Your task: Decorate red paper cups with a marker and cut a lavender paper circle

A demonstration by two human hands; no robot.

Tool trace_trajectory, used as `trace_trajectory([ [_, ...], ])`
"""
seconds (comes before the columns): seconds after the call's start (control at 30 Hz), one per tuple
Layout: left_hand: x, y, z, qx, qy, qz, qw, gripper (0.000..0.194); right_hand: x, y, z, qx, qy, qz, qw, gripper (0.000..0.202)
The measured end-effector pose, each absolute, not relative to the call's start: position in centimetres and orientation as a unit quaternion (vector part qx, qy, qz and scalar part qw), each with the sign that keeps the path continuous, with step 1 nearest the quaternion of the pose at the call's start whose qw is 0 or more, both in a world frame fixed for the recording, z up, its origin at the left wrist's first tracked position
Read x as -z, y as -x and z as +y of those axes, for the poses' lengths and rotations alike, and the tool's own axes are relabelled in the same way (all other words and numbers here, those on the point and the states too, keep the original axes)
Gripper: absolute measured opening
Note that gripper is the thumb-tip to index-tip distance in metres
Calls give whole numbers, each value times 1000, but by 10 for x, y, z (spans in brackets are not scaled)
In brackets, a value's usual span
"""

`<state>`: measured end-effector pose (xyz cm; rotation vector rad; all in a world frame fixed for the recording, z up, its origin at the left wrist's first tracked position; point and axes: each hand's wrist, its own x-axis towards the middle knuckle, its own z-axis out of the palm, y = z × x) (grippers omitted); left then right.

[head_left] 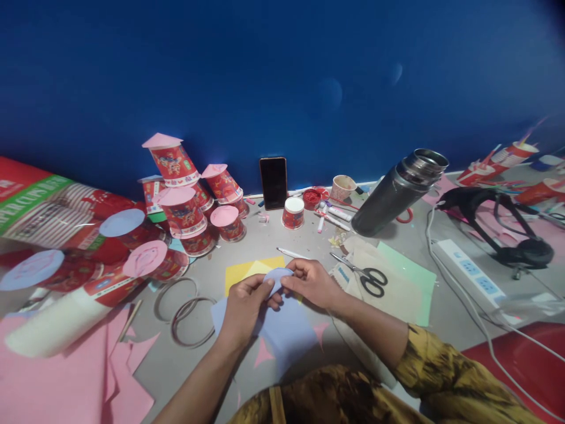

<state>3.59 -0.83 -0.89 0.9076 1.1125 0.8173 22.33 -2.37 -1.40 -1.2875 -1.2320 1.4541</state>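
Observation:
Between my two hands is a small round piece of blue paper [278,279]. The fingers of my left hand [249,300] pinch its left edge, and those of my right hand [312,284] pinch its right edge. Below them on the table lie sheets of blue paper [286,327] and yellow paper [238,275]. A white pen [291,253] lies just beyond my hands. To the right, black-handled scissors [373,282] rest on a beige cloth-like piece [399,288]. Pink paper scraps [263,353] lie near the blue sheets.
Red paper cups with paper discs [180,212] stand stacked at left, beside a cup pack [62,212]. A phone [273,182] leans on the blue wall. A dark flask [397,191], a power strip [472,271] and a black headset-like strap [498,224] are at right.

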Motion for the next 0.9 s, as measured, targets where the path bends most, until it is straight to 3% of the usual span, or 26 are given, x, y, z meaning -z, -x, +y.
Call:
trace_trajectory([
  [0.2, 8, -37, -9, -357, -398, 494, 685, 37, 9, -223, -23, -589, 516, -476, 401, 47],
  [0.9, 18, -37, -10, -381, -392, 487, 681, 30, 14, -219, -22, -635, 486, -462, 383, 47],
])
